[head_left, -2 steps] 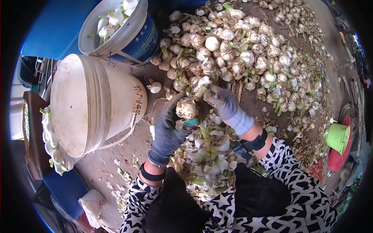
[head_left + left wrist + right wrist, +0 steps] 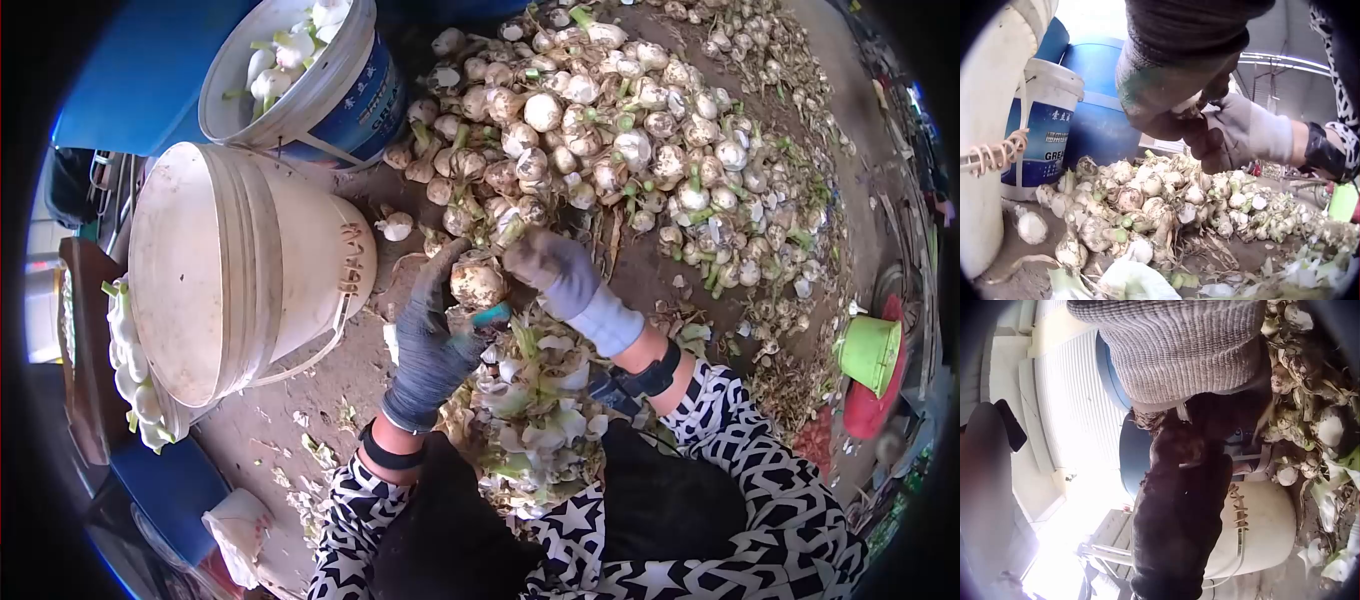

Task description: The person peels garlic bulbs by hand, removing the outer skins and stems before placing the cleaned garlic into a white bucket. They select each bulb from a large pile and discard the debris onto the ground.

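Note:
In the head view, my gloved left hand [image 2: 440,335] grips a garlic bulb [image 2: 479,284] with soil-stained skin. A teal patch [image 2: 491,316] shows by its thumb. My right hand [image 2: 560,270], in a pale glove with soiled fingers, has its fingers curled at the bulb's upper right side. The left wrist view shows the fingers of both hands meeting around the bulb [image 2: 1190,105], which they mostly cover. From the right wrist, the dark left glove [image 2: 1179,512] lies under the knitted right glove [image 2: 1185,356], and what the right fingertips pinch is hidden.
A large heap of garlic bulbs [image 2: 620,140] spreads ahead and right. A pale bucket [image 2: 300,260] and a blue-labelled bucket [image 2: 370,105] of trimmed white garlic stand left. Peeled skins [image 2: 545,400] pile below the hands. Far right are a green basin [image 2: 868,355] and a red one [image 2: 880,410].
My right hand has moved left, close against the bulb. A white flap of skin seen by its fingertips earlier no longer shows there. My left hand holds nearly the same place.

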A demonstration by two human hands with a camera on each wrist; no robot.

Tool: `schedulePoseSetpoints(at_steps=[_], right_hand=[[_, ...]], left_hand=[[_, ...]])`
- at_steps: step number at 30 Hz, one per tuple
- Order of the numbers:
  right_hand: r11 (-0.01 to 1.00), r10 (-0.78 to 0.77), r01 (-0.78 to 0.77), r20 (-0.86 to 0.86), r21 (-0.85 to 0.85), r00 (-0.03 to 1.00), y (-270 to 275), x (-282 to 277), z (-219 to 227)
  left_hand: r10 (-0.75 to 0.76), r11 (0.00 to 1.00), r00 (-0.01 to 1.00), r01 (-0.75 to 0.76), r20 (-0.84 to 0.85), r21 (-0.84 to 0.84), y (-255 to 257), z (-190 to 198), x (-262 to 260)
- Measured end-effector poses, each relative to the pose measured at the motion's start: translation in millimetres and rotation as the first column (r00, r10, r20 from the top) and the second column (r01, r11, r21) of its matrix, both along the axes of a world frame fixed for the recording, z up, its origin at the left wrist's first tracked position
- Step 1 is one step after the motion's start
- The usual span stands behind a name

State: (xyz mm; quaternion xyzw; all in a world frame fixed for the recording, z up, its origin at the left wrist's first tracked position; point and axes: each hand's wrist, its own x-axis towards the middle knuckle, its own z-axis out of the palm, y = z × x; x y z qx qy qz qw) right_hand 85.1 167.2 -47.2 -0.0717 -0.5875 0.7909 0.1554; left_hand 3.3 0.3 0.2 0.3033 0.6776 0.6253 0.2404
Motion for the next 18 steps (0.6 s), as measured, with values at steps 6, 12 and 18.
schedulePoseSetpoints(at_steps=[6, 12, 18], right_hand=[[0.933, -0.110, 0.034, 0.195, 0.358, 0.975, 3.4, -3.9, 41.6], [0.843, -0.057, -0.077, 0.231, 0.532, 0.971, 15.6, 5.6, 30.4], [0.938, 0.336, -0.327, 0.079, -0.116, 0.938, 2.5, 12.3, 23.9]], left_hand=[[-0.002, 0.991, 0.922, -0.050, -0.388, -0.124, 6.3, 4.6, 6.2], [-0.148, 0.972, 0.714, -0.023, 0.684, 0.234, -0.6, -4.8, 9.2], [-0.184, 0.902, 0.899, -0.006, -0.397, -0.432, -6.3, -5.5, -13.7]])
